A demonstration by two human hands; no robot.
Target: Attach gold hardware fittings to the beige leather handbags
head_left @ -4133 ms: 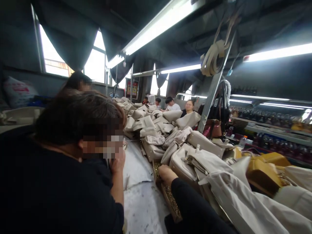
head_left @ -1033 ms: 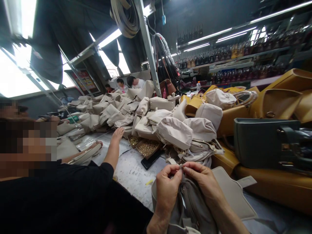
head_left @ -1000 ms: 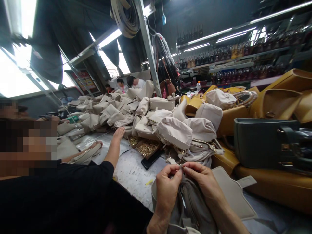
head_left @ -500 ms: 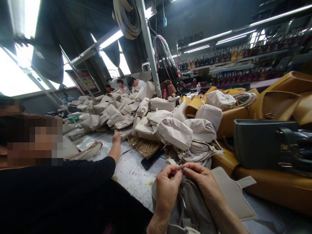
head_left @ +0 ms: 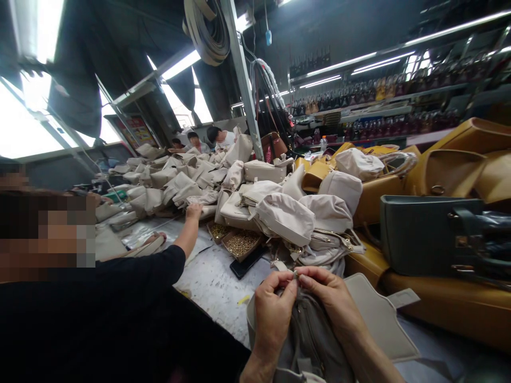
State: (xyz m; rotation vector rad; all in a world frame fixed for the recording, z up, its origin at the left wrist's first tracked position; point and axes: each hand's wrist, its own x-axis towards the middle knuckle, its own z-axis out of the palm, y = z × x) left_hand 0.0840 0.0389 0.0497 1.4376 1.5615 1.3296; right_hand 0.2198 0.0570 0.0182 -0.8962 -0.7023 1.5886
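Note:
A beige handbag (head_left: 309, 332) lies before me, its grey-brown lining and an inner zip turned toward me. My left hand (head_left: 274, 306) is closed at the top of the bag, thumb and forefinger pinching a small part of its edge. Against it, my right hand (head_left: 333, 298) pinches the same spot, with the fingertips of both hands nearly touching. A small light piece shows between them, too small to name. To the right of my right wrist spreads the bag's beige flap (head_left: 381, 316), with a narrow tab sticking out.
Left of me a co-worker in a black sleeve (head_left: 139, 274) reaches to a pile of beige bags (head_left: 191, 181). Boxes of gold metal fittings (head_left: 241, 243) and a black phone (head_left: 245, 263) lie ahead. Mustard bags (head_left: 451, 298) and a dark green handbag (head_left: 419, 234) are stacked at right.
The co-worker's reaching hand has moved slightly up and farther toward the beige pile. My two hands keep their pinch at the bag's edge, with hardly any movement.

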